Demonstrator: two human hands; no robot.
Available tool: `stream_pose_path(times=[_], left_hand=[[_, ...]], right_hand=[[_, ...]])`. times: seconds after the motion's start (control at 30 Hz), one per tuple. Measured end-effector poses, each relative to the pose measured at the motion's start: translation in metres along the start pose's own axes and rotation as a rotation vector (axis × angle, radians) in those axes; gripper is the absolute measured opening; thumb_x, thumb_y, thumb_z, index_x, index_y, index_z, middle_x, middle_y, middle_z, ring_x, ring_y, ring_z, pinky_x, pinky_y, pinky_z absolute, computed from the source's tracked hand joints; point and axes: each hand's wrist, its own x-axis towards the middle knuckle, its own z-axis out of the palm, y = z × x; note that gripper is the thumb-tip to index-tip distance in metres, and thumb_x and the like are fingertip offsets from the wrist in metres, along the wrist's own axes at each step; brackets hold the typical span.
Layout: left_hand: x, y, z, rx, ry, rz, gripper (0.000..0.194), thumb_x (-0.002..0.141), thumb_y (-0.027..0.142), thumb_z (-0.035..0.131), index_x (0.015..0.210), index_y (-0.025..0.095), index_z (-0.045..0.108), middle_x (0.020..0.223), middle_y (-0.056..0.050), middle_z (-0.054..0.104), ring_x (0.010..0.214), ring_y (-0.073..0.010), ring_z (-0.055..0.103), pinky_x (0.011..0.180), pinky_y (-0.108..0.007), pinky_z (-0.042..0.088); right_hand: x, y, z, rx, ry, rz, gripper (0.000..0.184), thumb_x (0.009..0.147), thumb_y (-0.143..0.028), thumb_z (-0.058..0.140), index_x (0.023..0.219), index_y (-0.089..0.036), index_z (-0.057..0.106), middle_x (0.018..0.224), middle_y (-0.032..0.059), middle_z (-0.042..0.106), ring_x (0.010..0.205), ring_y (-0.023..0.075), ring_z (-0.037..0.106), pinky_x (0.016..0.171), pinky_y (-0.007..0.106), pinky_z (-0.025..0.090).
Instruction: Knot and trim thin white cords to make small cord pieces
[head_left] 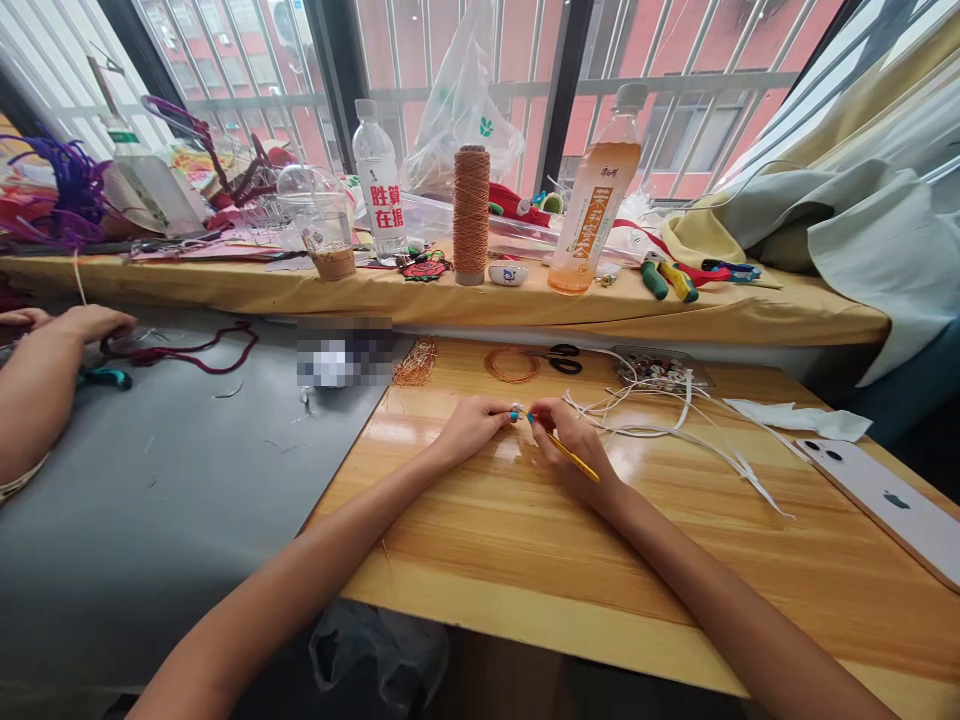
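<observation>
Both my hands meet over the middle of the wooden table point(637, 560). My left hand point(474, 425) is pinched shut on a tiny pale piece at its fingertips, too small to name. My right hand point(571, 440) is closed round a thin yellow tool point(574, 458) with a blue tip that points at that piece. A tangle of white cords point(660, 415) lies just right of my right hand. A coil of copper wire point(511, 364) and black scissors point(562, 358) lie beyond my hands.
A white phone point(885, 495) lies at the right edge. A tray of beads point(660, 366) sits behind the cords. The sill holds a copper thread spool point(471, 212), two bottles, a plastic cup and pliers point(667, 278). Another person's hands point(82, 322) work with dark red cord on the grey table at left.
</observation>
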Motion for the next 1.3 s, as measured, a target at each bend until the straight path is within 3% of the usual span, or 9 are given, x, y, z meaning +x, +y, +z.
stream_pose_path(times=[0.27,0.6,0.77,1.0,1.17,1.3], left_hand=[[0.000,-0.001,0.001,-0.020,-0.003,-0.006,0.024,0.074,0.019,0.046,0.083,0.015,0.068,0.074,-0.002,0.068,0.064,-0.0128,0.055,0.059,-0.020,0.038],[0.003,-0.006,0.001,-0.139,-0.057,-0.019,0.024,0.075,0.022,0.047,0.089,0.015,0.066,0.086,-0.002,0.067,0.077,-0.0148,0.058,0.073,-0.023,0.041],[0.005,-0.003,-0.001,-0.320,-0.088,-0.083,0.024,0.073,0.019,0.049,0.091,0.012,0.064,0.089,-0.005,0.066,0.080,-0.0148,0.058,0.075,-0.023,0.042],[0.005,-0.001,-0.004,-0.494,-0.155,-0.182,0.024,0.071,0.016,0.052,0.092,0.009,0.060,0.078,-0.006,0.065,0.071,-0.0122,0.057,0.067,-0.022,0.041],[0.003,-0.002,-0.010,-0.597,-0.311,-0.160,0.031,0.068,0.014,0.054,0.099,0.013,0.058,0.070,-0.002,0.063,0.069,-0.0108,0.057,0.069,-0.023,0.041],[0.004,-0.004,-0.010,-0.626,-0.320,-0.149,0.025,0.068,0.017,0.055,0.093,0.012,0.059,0.070,-0.002,0.062,0.069,-0.0105,0.056,0.070,-0.023,0.040]], right_hand=[[0.003,0.004,-0.006,-0.009,-0.086,0.024,0.009,0.078,-0.024,0.039,0.085,-0.021,0.044,0.071,0.0013,0.057,0.063,0.0141,0.056,0.061,0.026,0.044],[0.003,0.002,-0.006,0.040,-0.058,0.067,0.008,0.077,-0.025,0.041,0.084,-0.021,0.045,0.071,0.0015,0.058,0.062,0.0143,0.056,0.060,0.026,0.044],[0.004,0.003,-0.006,0.093,-0.033,0.095,0.009,0.077,-0.026,0.044,0.084,-0.021,0.045,0.071,0.0014,0.057,0.063,0.0140,0.056,0.060,0.026,0.044],[0.006,0.007,-0.007,0.297,-0.046,0.204,0.009,0.076,-0.023,0.044,0.084,-0.020,0.044,0.065,-0.0019,0.053,0.057,0.0115,0.052,0.055,0.024,0.042],[0.007,0.010,-0.008,0.457,-0.077,0.274,0.007,0.075,-0.024,0.045,0.080,-0.019,0.045,0.062,-0.0026,0.053,0.052,0.0109,0.050,0.050,0.024,0.040],[0.007,0.012,-0.008,0.521,-0.084,0.301,0.008,0.075,-0.024,0.047,0.081,-0.018,0.046,0.063,-0.0026,0.053,0.052,0.0102,0.050,0.050,0.023,0.040]])
